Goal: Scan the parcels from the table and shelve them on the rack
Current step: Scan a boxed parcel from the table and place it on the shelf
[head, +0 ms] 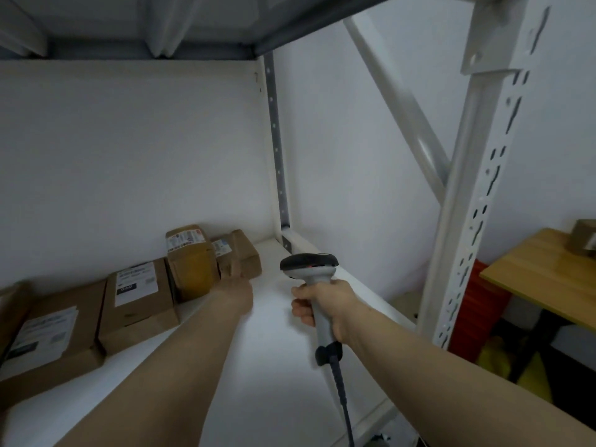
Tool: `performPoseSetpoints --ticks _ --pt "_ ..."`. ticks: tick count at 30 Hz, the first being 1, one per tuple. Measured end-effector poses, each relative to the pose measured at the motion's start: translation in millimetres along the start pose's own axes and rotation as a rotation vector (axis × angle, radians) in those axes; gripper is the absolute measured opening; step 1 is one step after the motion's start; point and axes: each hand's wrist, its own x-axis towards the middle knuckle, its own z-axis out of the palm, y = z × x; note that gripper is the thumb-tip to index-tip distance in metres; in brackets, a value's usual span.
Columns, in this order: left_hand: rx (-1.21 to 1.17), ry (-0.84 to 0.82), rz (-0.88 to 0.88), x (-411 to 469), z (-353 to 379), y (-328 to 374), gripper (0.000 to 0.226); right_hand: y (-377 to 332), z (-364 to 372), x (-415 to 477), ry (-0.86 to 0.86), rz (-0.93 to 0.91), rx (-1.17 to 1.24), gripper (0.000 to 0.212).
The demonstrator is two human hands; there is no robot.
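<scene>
On the white rack shelf [264, 375] a row of brown parcels lies along the back wall. The small brown parcel [246, 253] ends the row on the right. My left hand [237, 293] reaches out to it, fingertips against its lower front; whether the fingers grip it is hidden. Beside it stands a yellow-brown parcel [190, 269], then a labelled box [138, 301] and a larger flat box [54, 340]. My right hand [325, 304] is shut on the grey handle of a barcode scanner [309, 264], held above the shelf to the right of the parcels, its cable hanging down.
The rack's perforated upright [477, 188] and a diagonal brace stand at the right, with another shelf overhead. Beyond them is a wooden table [548, 275] holding a brown parcel [585, 241]. A red object [480, 304] sits below the table's left end.
</scene>
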Motion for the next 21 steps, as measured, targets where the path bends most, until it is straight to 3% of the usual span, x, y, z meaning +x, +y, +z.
performPoseSetpoints --ticks 3,8,11,13,18,21 --pt "-0.038 -0.065 0.006 -1 -4 -1 0.06 -2 -2 -2 -0.002 0.004 -0.016 0.016" --pt "-0.044 -0.025 0.051 -25 -5 6 0.038 1 -2 -16 -0.028 -0.017 -0.06 0.017" --pt "-0.051 -0.029 0.053 -49 -7 10 0.041 10 -4 -33 -0.056 -0.015 -0.097 0.02" --pt "-0.062 -0.026 0.044 -68 -9 17 0.042 17 -9 -50 -0.094 -0.007 -0.108 0.012" --pt "-0.068 0.016 0.077 -125 -19 53 0.034 34 -52 -104 -0.163 -0.015 -0.176 0.011" --pt "-0.055 0.02 0.153 -168 -26 96 0.016 44 -98 -142 -0.155 -0.013 -0.173 0.012"
